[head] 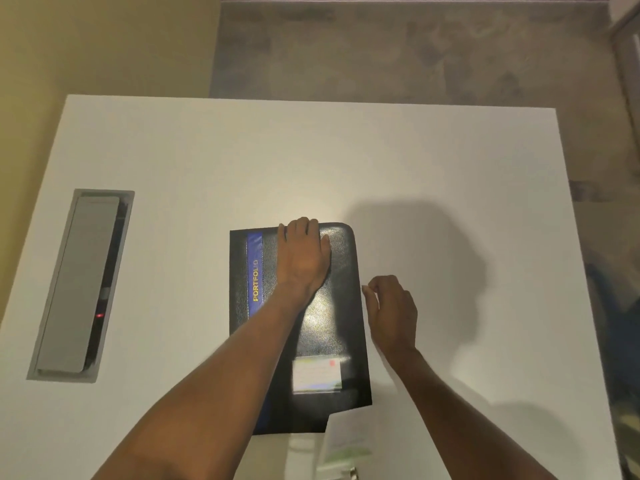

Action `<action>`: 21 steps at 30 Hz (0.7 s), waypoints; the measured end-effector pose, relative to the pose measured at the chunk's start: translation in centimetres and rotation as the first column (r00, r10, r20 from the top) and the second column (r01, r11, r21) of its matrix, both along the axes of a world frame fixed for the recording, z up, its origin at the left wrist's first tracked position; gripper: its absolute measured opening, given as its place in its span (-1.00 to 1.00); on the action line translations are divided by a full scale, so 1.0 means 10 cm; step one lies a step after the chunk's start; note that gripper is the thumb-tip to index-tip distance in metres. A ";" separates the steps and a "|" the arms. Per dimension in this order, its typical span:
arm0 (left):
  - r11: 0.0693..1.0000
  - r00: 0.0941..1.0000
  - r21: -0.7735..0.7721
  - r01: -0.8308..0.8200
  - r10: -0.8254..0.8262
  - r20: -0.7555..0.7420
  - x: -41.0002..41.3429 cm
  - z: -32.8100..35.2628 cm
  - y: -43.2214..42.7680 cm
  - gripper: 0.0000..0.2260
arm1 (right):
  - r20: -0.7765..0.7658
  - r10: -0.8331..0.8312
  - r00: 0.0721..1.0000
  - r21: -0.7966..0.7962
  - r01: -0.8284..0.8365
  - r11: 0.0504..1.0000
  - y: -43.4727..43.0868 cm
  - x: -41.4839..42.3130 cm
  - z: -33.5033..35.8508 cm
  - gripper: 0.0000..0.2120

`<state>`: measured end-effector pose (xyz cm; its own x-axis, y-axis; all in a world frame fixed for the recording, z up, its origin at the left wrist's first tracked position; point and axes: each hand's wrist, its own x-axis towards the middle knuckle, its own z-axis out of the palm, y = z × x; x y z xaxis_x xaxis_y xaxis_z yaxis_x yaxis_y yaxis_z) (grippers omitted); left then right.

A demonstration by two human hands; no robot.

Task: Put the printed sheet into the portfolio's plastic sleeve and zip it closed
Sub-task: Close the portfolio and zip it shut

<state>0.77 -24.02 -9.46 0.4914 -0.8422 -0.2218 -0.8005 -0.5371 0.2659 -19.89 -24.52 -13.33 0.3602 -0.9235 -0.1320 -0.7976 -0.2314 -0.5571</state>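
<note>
Closed portfolio, flat in mid worktop. Looks stiff, smooth, maybe slippery; best taken at the right edge. Sheet at its near corner, thin, easy to crease. Left grip palm down on the cover (fingers at far edge, curled or not, cannot tell). Right grip beside the right edge, fingertips pinched; on what, cannot tell.

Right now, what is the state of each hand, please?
Left hand: fingers curled over far edge of the portfolio, holding it.
Right hand: fingers pinched at its right edge; on what, cannot be told.
</note>
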 end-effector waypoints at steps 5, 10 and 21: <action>0.999 0.999 0.001 0.034 -0.034 0.009 -0.08 0.00 -0.04 -0.68 | -0.004 0.018 1.000 -0.075 -0.018 0.997 -0.47 0.20 0.03 -0.89; 0.998 0.998 -0.028 0.059 -0.058 0.005 -0.19 -0.06 -0.05 -0.68 | -0.025 0.146 0.989 -0.097 -0.148 0.984 -0.94 0.36 0.03 -0.96; 0.989 0.997 -0.146 -0.017 0.006 -0.075 -0.28 -0.18 -0.07 -0.72 | -0.089 0.658 0.748 -0.054 -0.663 0.747 -1.62 0.94 0.03 -0.93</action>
<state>-2.00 -24.73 -11.23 0.4884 -0.8625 -0.1326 -0.7697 -0.4974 0.4003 -10.53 -40.74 -12.99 0.8775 -0.4659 -0.1140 -0.4607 -0.7526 -0.4704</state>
